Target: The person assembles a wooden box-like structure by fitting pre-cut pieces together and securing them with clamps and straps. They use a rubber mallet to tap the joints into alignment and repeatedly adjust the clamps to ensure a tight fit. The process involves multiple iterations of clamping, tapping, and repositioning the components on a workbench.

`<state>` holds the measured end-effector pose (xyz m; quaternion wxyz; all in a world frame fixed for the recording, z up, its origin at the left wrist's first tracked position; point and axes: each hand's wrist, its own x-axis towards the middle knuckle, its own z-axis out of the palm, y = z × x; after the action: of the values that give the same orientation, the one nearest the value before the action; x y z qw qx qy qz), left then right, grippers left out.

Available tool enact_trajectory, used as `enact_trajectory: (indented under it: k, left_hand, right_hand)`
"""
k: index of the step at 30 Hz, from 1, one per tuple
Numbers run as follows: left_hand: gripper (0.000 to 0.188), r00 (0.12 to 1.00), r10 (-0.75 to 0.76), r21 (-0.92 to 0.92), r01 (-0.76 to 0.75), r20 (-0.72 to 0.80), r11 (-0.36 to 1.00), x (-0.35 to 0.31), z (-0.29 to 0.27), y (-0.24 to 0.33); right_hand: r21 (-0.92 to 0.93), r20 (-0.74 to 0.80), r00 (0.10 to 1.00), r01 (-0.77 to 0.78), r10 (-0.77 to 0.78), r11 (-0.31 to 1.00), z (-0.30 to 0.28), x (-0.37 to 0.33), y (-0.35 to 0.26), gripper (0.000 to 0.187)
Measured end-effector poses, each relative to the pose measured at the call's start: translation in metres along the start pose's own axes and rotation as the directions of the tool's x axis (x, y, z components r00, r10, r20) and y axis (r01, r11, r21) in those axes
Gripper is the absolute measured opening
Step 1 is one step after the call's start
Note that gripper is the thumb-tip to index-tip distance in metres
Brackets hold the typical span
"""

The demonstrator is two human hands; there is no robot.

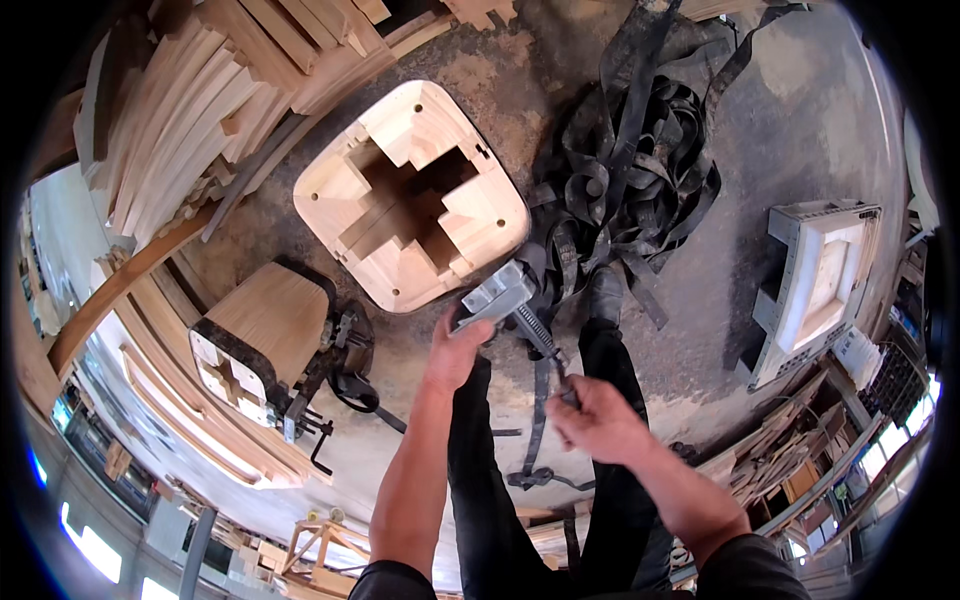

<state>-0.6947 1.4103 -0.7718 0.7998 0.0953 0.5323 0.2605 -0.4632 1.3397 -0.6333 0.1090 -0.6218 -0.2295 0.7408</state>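
My left hand [458,352] is closed round the grey metal body of a band clamp [498,292]. From that body a threaded screw runs down toward my right hand [603,420], whose fingers are wrapped round the crank handle. The clamp sits against the near corner of a pale wooden piece [470,262], squarish with rounded corners and a cross-shaped hollow in its top. A dark band shows along part of its side. Behind the clamp, part of my shoe is hidden.
A heap of black straps [630,170] lies right of the wooden piece. At left, a similar wooden piece [270,315] has a band and clamp on it. Stacked boards [190,110] fill the upper left; a grey-white frame [820,290] stands far right.
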Motion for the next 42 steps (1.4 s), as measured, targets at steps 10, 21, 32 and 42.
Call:
enact_trajectory:
  k: [10,21,32,42]
  left_hand:
    - [0.070,0.996,0.024,0.218,-0.006,-0.081,0.976,0.004,-0.013,0.023]
    - [0.056,0.999,-0.039,0.170,0.043,-0.028,0.985,-0.001,0.006,0.013]
    - [0.027,0.864,0.147,-0.119,-0.231,-0.482,0.966,-0.010,-0.029,0.061]
    - [0.027,0.845,0.159,0.233,-0.042,-0.510,0.971,-0.003,-0.052,0.117]
  right_hand:
    - [0.184,0.295,0.943,-0.213,0.153,0.960,0.034,0.022,0.017,0.045]
    - [0.271,0.149,0.976,0.113,-0.158,0.956,-0.033,0.138,-0.020,0.110]
    - [0.383,-0.101,0.995,0.038,0.001,0.923,-0.005,0.133,-0.045,0.056]
    - [0.357,-0.141,0.990,0.040,0.012,0.933,0.002,0.140,-0.036,0.063]
